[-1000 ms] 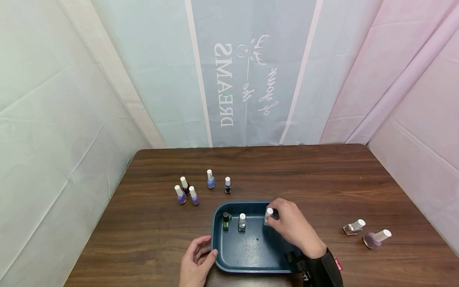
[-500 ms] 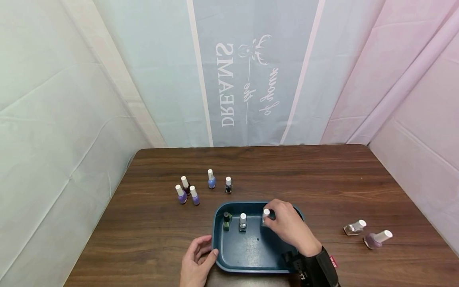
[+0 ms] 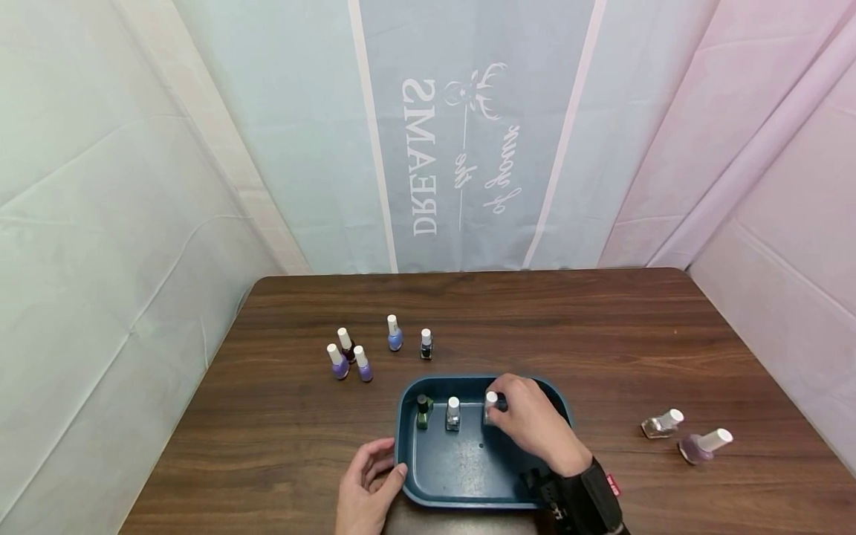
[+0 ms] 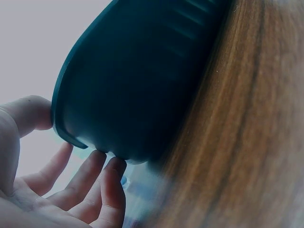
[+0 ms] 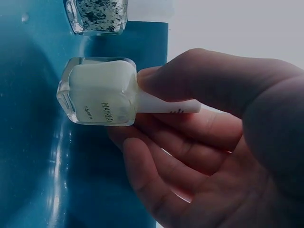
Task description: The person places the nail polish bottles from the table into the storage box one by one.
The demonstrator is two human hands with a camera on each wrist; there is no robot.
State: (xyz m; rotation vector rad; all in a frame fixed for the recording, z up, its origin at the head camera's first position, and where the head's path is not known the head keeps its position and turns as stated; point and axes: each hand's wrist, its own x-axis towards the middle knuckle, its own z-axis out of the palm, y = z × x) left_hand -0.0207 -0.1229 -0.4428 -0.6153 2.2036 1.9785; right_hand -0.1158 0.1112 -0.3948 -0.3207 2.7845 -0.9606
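Note:
With thumb and fingers my right hand pinches the white cap of a nail polish bottle with pale, milky polish. It stands upright in the back part of the blue tray, its base at the tray floor. Left of it in the tray are a clear bottle with dark flecks and a green bottle with a black cap. My left hand holds the tray's left side; in the left wrist view the thumb lies at the rim and the fingertips touch the wall.
Behind the tray's left stand a blue bottle, a black one and a cluster with two purple bottles and a dark one. At right on the wooden table lie a clear bottle and a mauve bottle, both tilted.
My right hand has moved slightly left with the pale nail polish bottle, bringing it closer to the flecked one. My left hand stays at the tray's side.

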